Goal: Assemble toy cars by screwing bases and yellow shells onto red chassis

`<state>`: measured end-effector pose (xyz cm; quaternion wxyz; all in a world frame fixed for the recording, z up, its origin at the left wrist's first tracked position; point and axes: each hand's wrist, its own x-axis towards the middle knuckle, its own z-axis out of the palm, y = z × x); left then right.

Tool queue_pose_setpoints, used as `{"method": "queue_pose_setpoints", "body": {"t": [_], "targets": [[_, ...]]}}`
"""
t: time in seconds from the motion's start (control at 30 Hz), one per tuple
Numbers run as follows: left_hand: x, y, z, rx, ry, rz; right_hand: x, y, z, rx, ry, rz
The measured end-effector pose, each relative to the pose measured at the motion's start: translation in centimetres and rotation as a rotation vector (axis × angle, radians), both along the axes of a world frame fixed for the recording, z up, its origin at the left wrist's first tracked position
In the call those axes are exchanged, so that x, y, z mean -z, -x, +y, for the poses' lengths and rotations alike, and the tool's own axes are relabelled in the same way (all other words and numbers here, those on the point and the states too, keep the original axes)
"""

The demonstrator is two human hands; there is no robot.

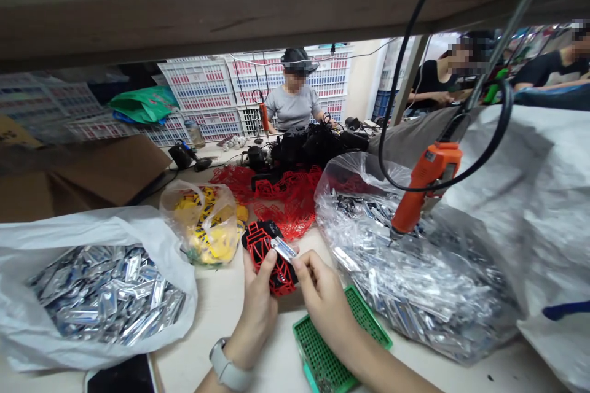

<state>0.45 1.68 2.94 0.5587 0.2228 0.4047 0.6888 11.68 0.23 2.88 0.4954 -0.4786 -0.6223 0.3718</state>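
Note:
My left hand (260,288) grips a black case with a red lattice frame (265,252) on its face, thumb laid across the front. Between the thumb and fingers of my right hand (318,282) is a shiny silver strip (283,249), which lies over the right side of the case; whether it is seated there I cannot tell. A green perforated tray (318,344) with small dark bits in it sits beneath my right forearm. Behind the case spreads a heap of red lattice frames (295,215).
An orange electric screwdriver (426,187) hangs at right over a clear bag of silver strips (415,301). At left are a white bag of silver strips (177,319), a bag of yellow parts (212,227), a phone (122,377) and cardboard (92,175). A co-worker (295,101) sits opposite.

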Motion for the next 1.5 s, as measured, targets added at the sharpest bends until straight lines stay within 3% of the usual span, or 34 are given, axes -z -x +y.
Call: {"method": "queue_pose_setpoints", "body": {"t": [0.2,0.33,0.5,0.67,0.77,1.1,1.33,1.5], "targets": [[1.1,0.0,-0.1,0.026,-0.108,0.134,0.4,0.3,-0.4,0.014,0.010,-0.078],[1.9,0.2,0.0,-0.039,-0.112,0.179,0.4,0.2,-0.3,-0.018,-0.016,-0.158],[1.7,-0.2,0.1,-0.099,-0.085,0.171,0.1,-0.3,0.1,-0.050,-0.032,-0.246],[1.4,-0.5,0.3,-0.125,-0.052,0.084,0.3,-0.5,0.5,0.157,-0.456,-0.303],[1.4,-0.4,0.4,-0.132,-0.038,0.052,0.6,-0.5,0.6,0.102,-0.609,-0.307],[1.6,-0.3,0.3,-0.098,-0.096,0.124,0.2,-0.9,1.1,0.079,-0.411,0.049],[2.5,-0.2,-0.2,-0.043,-0.089,0.167,0.2,-1.0,0.7,0.208,-0.732,-0.045],[2.2,-0.8,-0.8,-0.028,-0.082,0.118,0.1,-1.1,0.7,0.231,-0.802,-0.064]]}}
